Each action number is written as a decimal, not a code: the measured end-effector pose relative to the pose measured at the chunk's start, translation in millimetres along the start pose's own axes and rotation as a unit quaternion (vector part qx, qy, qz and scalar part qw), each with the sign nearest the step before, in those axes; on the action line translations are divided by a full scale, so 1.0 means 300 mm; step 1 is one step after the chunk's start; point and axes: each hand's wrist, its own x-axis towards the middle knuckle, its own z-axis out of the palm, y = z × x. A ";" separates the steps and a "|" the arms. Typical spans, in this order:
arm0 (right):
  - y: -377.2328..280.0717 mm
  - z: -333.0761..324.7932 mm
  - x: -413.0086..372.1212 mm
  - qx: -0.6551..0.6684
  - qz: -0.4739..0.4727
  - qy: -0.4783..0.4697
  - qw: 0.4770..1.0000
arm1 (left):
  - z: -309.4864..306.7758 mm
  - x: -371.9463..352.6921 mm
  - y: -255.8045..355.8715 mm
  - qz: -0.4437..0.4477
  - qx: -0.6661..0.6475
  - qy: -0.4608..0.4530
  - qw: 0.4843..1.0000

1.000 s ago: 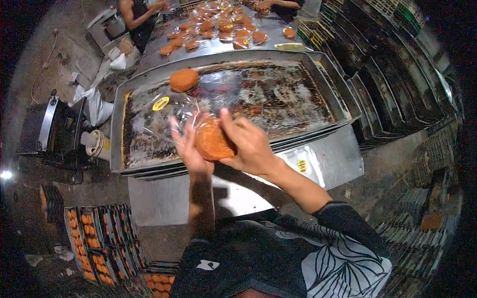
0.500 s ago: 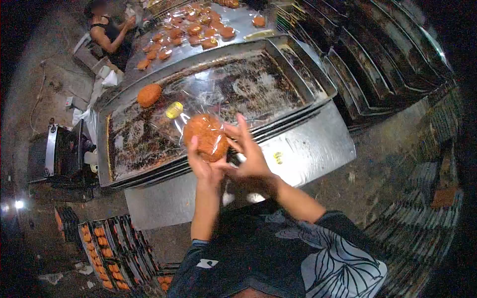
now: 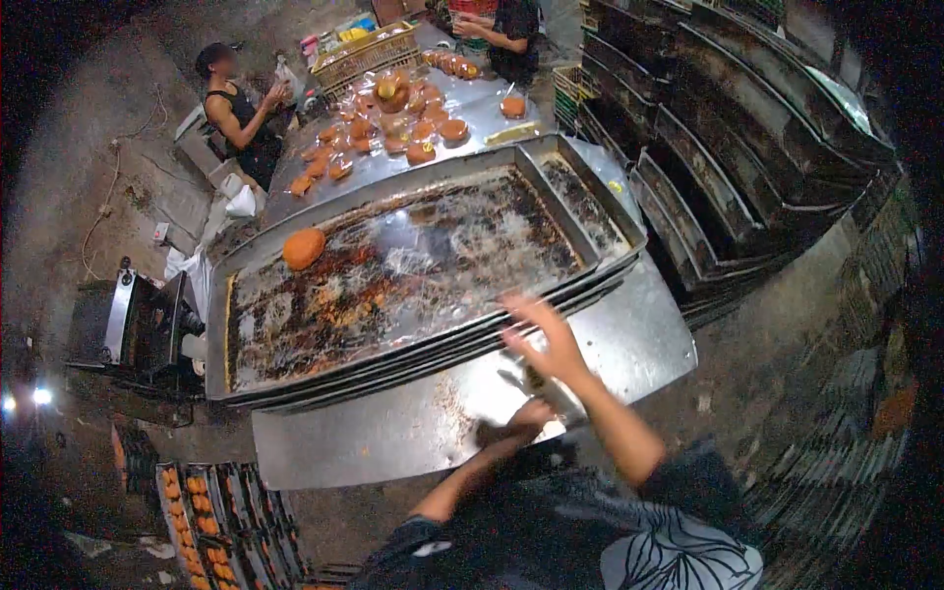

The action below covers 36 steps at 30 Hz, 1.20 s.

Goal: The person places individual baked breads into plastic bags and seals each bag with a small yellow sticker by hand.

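My right hand point(image 3: 546, 344) is raised over the front edge of the stacked trays, its fingers apart and nothing seen in them. Lower down, my left hand point(image 3: 521, 421) is over the metal table point(image 3: 344, 447); blur and shadow hide its fingers. One unwrapped round orange-brown bun point(image 3: 304, 249) sits at the left of the top tray point(image 3: 433, 346). Beyond the tray, many wrapped buns point(image 3: 420, 152) lie on the far tabletop. A wrapped bun with a yellow label point(image 3: 391, 90) shows larger over that pile; whether it is airborne or resting I cannot tell.
A person point(image 3: 236, 113) stands at the far left, another person point(image 3: 511, 44) at the far end. A yellow crate point(image 3: 364, 59) stands behind the buns. Dark trays point(image 3: 708, 167) are stacked at the right. Racks of orange buns point(image 3: 202, 506) are at the lower left.
The wrapped bun has left my hands, and one now shows over the far pile. My hands have moved apart, the left down and to the right. The view has tilted up.
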 end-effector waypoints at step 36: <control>-0.120 0.300 -0.131 0.163 0.382 0.074 0.907 | -0.845 -0.145 0.207 0.100 -0.140 0.485 0.857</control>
